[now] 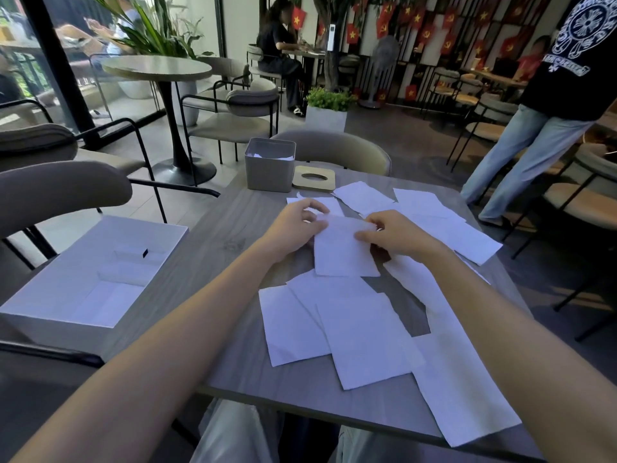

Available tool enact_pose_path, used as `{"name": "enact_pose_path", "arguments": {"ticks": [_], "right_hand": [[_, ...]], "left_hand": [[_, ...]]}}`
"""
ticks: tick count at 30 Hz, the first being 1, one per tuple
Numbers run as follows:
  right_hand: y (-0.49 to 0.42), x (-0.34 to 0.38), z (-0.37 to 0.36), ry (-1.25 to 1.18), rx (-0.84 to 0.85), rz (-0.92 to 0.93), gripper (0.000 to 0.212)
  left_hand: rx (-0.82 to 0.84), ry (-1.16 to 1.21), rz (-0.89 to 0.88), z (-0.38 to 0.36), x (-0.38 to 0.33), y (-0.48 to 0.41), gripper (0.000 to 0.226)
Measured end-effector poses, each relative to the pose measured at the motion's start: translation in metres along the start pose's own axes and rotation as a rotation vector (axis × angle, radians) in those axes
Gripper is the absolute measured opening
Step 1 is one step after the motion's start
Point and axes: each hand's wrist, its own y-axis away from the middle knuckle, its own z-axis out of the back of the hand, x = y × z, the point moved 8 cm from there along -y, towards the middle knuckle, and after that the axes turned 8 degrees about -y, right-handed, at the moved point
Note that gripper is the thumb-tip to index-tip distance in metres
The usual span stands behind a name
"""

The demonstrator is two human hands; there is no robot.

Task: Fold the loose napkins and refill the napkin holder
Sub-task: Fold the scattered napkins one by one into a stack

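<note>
Several loose white napkins (364, 332) lie spread over the grey wooden table (213, 248). One napkin (344, 252) is held at its top edge in the middle of the table. My left hand (297, 225) pinches its upper left corner and my right hand (397, 233) pinches its upper right part. The grey square napkin holder (269, 172) stands at the table's far edge with a few white napkins showing inside. Its tan lid (314, 177), with an oval slot, lies flat just to the right of the holder.
An open white cardboard box (90, 279) sits on the table's left side. Padded chairs (337, 148) surround the table. A person in jeans (527, 148) stands at the right. Other café tables, plants and seated people fill the background.
</note>
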Motion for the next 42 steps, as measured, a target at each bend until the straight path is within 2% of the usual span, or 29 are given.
{"name": "enact_pose_path", "arguments": {"ticks": [4,7,11,15,23,31,36,39,42], "right_hand": [[-0.006,0.010,-0.002,-0.234,-0.036,0.017,0.017],[-0.016,0.020,0.002,-0.291,-0.137,0.054,0.007],[-0.044,0.024,0.002,-0.329,-0.218,0.062,0.021],[-0.074,0.028,-0.002,-0.328,-0.299,0.038,0.024],[-0.102,0.020,-0.016,-0.151,-0.346,-0.005,0.025],[-0.103,0.012,-0.027,-0.098,-0.343,0.020,0.020],[-0.099,0.016,-0.029,-0.014,-0.344,0.075,0.020],[-0.097,0.020,-0.035,0.131,-0.331,0.111,0.025],[-0.089,0.034,-0.038,0.383,-0.408,0.240,0.029]], "left_hand": [[-0.083,0.140,0.033,0.015,0.008,-0.003,0.024],[-0.177,0.169,0.024,0.028,0.011,-0.011,0.026],[-0.294,0.187,0.052,0.051,0.020,-0.032,0.026],[-0.367,0.030,0.086,0.061,0.023,-0.050,0.026],[-0.376,-0.342,0.062,0.054,0.032,-0.068,0.020],[-0.377,-0.387,0.021,0.044,0.040,-0.064,0.032],[-0.334,-0.516,-0.067,0.037,0.033,-0.062,0.029],[-0.374,-0.597,-0.090,0.036,0.031,-0.061,0.031],[-0.420,-0.803,-0.208,0.030,0.020,-0.058,0.028]]}}
